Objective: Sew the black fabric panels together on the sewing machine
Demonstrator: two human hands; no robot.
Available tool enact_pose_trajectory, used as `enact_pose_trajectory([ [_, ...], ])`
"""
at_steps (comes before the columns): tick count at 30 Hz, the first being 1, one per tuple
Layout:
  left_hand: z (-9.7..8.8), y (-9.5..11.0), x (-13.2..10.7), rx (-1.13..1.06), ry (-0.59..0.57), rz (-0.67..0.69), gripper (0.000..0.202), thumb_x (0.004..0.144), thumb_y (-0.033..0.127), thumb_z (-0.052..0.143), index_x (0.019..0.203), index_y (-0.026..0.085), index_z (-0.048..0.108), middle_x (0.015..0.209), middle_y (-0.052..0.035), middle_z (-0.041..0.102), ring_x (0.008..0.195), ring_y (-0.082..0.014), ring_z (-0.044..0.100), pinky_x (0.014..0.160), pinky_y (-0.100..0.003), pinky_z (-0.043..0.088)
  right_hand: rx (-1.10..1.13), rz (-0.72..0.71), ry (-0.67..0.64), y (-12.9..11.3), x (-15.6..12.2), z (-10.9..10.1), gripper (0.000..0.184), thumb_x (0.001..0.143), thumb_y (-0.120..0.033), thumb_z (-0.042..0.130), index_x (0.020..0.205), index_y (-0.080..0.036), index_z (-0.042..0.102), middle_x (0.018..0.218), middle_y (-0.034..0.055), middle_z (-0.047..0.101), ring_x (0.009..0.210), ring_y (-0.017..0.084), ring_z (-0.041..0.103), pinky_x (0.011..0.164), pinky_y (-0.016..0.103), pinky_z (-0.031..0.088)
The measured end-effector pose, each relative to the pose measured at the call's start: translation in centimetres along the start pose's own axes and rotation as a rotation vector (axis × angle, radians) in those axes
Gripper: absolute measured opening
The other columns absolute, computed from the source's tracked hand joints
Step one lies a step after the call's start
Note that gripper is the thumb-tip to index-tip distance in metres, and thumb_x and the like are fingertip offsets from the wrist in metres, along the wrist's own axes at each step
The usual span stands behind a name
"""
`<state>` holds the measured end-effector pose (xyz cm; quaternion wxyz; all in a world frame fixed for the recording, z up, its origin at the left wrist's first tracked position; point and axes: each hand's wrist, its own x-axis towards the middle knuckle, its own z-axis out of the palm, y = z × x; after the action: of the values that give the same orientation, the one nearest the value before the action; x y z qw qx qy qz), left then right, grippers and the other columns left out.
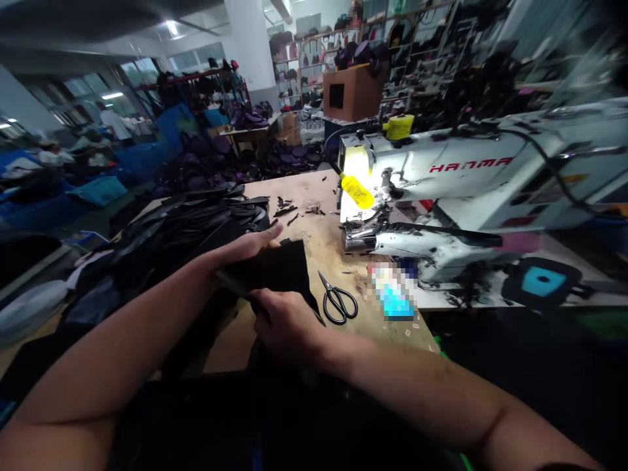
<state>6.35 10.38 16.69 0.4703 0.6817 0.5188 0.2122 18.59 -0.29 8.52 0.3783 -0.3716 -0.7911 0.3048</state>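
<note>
The cloth [289, 265], a black piece, is held between the two hands over the near part of the surface [307, 190]. Its near edge is gripped by the right hand [287, 320], whose fingers are curled tight over it. The far left side is met by the left hand [252, 245]; the thumb is stretched out along the far edge, but the fingers are hidden by the cloth, so whether they are closed on it cannot be told. The visible panel is spread away and to the right from the right fingers; its long axis cannot be made out, as the lower part is lost in shadow.

The scissors [337, 301] are laid just beside the cloth's right edge, blades together, with the tips pointed away and slightly left and the handles turned toward the person. By them the right hand is the nearer. By the pile [196, 219] of black pieces, the left is nearer.
</note>
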Motion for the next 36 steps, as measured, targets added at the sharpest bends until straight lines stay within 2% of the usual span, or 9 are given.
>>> enact_pose_trajectory([
  [3,-1.4,0.4,-0.4,0.262,-0.242,-0.054,0.031,0.069,0.049,0.076,0.070,0.017,0.078,0.067,-0.0062,0.071,0.058,-0.0185,0.060,0.052,-0.026,0.042,-0.085,0.066,-0.059,1.3,1.8,2.6,0.033,0.083,-0.021,0.058,0.115,-0.021,0.066,0.096,0.0084,0.075,0.085,0.025,0.068,0.078,0.034,0.050],
  [6,-1.2,0.0,-1.2,0.522,-0.173,0.026,0.012,0.066,0.033,0.074,0.063,0.021,0.074,0.061,-0.0011,0.068,0.058,-0.0167,0.057,0.054,-0.025,0.038,-0.017,0.034,-0.029,3.2,1.1,2.9,0.024,0.086,-0.025,0.057,0.108,-0.023,0.067,0.087,0.0062,0.071,0.080,0.023,0.065,0.075,0.033,0.049],
  [11,-0.4,0.2,-3.2,0.604,0.034,0.249,0.014,0.081,0.034,0.063,0.075,0.022,0.070,0.062,0.0016,0.062,0.058,-0.0150,0.051,0.056,-0.025,0.035,0.154,0.114,0.553,8.4,-1.1,-0.4,0.057,0.083,-0.044,0.072,0.134,-0.023,0.055,0.121,0.0116,0.062,0.106,0.024,0.059,0.092,0.038,0.050],
  [17,-1.1,2.2,-4.2,0.626,0.267,0.484,0.019,0.091,0.038,0.060,0.087,0.021,0.068,0.070,0.0017,0.063,0.063,-0.0133,0.052,0.062,-0.023,0.037,0.294,0.114,-0.009,11.7,-0.6,-2.6,0.033,0.092,-0.049,0.057,0.082,-0.018,0.063,0.085,0.0016,0.062,0.081,0.017,0.057,0.078,0.032,0.047],
  [22,-1.1,0.6,-2.9,0.514,0.522,0.468,0.029,0.089,0.052,0.063,0.085,0.025,0.070,0.076,0.0038,0.064,0.072,-0.0145,0.054,0.070,-0.026,0.043,0.087,0.265,-0.115,9.2,-2.9,-6.5,0.036,0.092,-0.045,0.059,0.067,-0.019,0.057,0.061,-0.0026,0.050,0.059,0.012,0.044,0.060,0.027,0.036],
  [27,3.3,-4.2,-0.4,0.311,0.244,0.289,0.031,0.083,0.048,0.066,0.070,0.020,0.060,0.060,0.0029,0.050,0.058,-0.0123,0.043,0.055,-0.026,0.033,0.110,0.440,-0.290,10.6,-7.9,-9.6,0.031,0.087,-0.041,0.068,0.066,-0.019,0.062,0.060,-0.0012,0.057,0.055,0.013,0.048,0.057,0.028,0.038],
  [30,6.0,-5.6,0.7,0.311,0.110,0.310,0.029,0.087,0.041,0.060,0.069,0.021,0.050,0.059,0.0049,0.044,0.056,-0.0114,0.040,0.054,-0.026,0.030,0.256,0.493,-0.321,12.3,-9.2,-10.0,0.026,0.086,-0.044,0.069,0.088,-0.019,0.071,0.078,0.0012,0.069,0.067,0.017,0.060,0.062,0.029,0.047],
  [33,7.4,-5.1,1.4,0.317,0.055,0.353,0.024,0.089,0.037,0.057,0.074,0.020,0.049,0.064,0.0044,0.049,0.061,-0.0121,0.045,0.057,-0.026,0.033,0.440,0.436,-0.151,12.8,-8.4,-10.0,0.042,0.089,-0.053,0.066,0.115,-0.019,0.069,0.105,0.0043,0.072,0.091,0.020,0.066,0.076,0.031,0.053],
  [36,7.7,-3.9,1.8,0.245,0.013,0.345,0.016,0.092,0.035,0.053,0.087,0.020,0.059,0.075,0.0019,0.060,0.069,-0.0143,0.053,0.063,-0.026,0.039,0.535,0.464,0.048,12.7,-6.5,-9.4,0.046,0.089,-0.060,0.064,0.100,-0.016,0.069,0.091,0.0041,0.071,0.079,0.018,0.063,0.068,0.029,0.050],
])
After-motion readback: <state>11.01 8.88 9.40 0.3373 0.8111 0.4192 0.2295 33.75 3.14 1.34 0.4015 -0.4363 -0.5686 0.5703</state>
